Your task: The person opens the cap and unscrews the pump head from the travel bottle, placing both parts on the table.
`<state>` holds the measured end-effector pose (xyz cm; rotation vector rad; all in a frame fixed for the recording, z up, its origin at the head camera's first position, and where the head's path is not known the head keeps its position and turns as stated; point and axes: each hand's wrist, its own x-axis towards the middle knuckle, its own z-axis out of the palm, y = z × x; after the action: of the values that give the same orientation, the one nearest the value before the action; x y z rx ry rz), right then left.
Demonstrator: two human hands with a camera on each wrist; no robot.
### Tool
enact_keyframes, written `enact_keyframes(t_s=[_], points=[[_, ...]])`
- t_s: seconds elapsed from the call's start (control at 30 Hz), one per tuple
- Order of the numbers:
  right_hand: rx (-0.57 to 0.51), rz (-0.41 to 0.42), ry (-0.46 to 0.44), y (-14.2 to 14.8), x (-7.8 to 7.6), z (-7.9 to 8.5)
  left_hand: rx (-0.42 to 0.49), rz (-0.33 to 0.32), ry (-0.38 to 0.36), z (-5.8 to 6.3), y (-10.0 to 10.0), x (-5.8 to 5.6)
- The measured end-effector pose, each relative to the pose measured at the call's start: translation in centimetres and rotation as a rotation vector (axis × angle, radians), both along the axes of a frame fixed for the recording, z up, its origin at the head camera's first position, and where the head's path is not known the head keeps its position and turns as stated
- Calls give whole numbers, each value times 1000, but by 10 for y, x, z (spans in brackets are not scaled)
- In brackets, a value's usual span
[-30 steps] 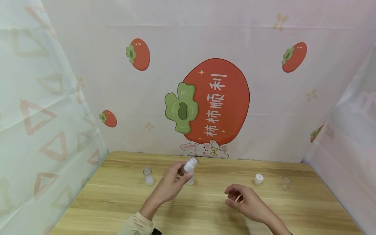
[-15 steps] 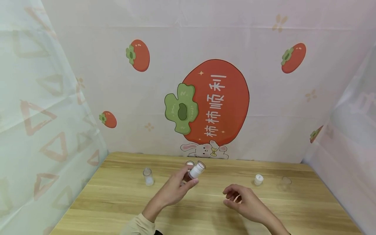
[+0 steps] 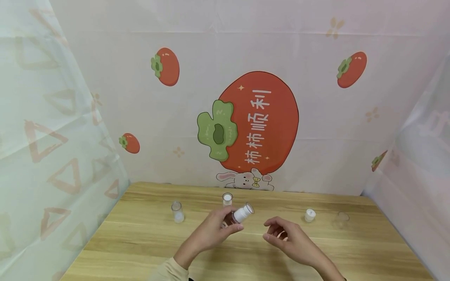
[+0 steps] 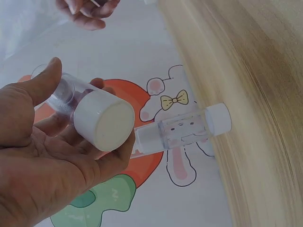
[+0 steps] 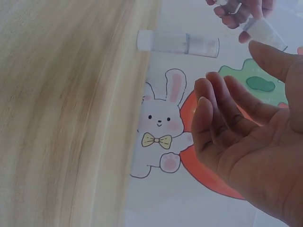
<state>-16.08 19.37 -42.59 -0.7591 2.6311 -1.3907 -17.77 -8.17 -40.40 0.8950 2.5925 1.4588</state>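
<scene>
My left hand (image 3: pixel 227 221) grips a small clear bottle with a white cap (image 3: pixel 241 214), tilted so the cap points up and to the right, a little above the wooden table (image 3: pixel 140 242). In the left wrist view the white cap (image 4: pixel 104 120) faces the camera, held between thumb and fingers (image 4: pixel 52 71). My right hand (image 3: pixel 278 234) hovers empty just right of the bottle with relaxed, slightly curled fingers (image 5: pixel 213 113), not touching it.
A second small bottle (image 3: pixel 227 199) stands behind my left hand; it also shows in the wrist views as a capped bottle (image 4: pixel 184 130) (image 5: pixel 177 42). A third bottle (image 3: pixel 177 211) stands to the left. A white cap (image 3: pixel 309 214) and a clear cap (image 3: pixel 342 217) sit at the right. Fabric walls enclose the table.
My left hand has carried the bottle down and to the right, towards my right hand, uncovering the bottle that stands behind. My right hand has edged slightly left.
</scene>
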Motion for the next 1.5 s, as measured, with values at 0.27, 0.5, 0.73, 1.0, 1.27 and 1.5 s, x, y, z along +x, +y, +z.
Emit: enact_keyframes(t_s=[0.27, 0.5, 0.73, 1.0, 1.27, 1.5], points=[[-71, 6, 22, -7, 1, 3, -66, 3, 25, 1, 7, 3], [-138, 31, 12, -12, 0, 3, -117, 10, 73, 1, 14, 6], [-157, 23, 12, -19, 0, 7, -179, 25, 96, 2, 21, 10], [-157, 10, -8, -21, -1, 8, -236, 60, 110, 1, 24, 11], [-176, 5, -9, -22, -1, 8, -231, 56, 85, -1, 25, 10], [-191, -31, -6, -21, -2, 5, -206, 32, 38, 1, 21, 10]])
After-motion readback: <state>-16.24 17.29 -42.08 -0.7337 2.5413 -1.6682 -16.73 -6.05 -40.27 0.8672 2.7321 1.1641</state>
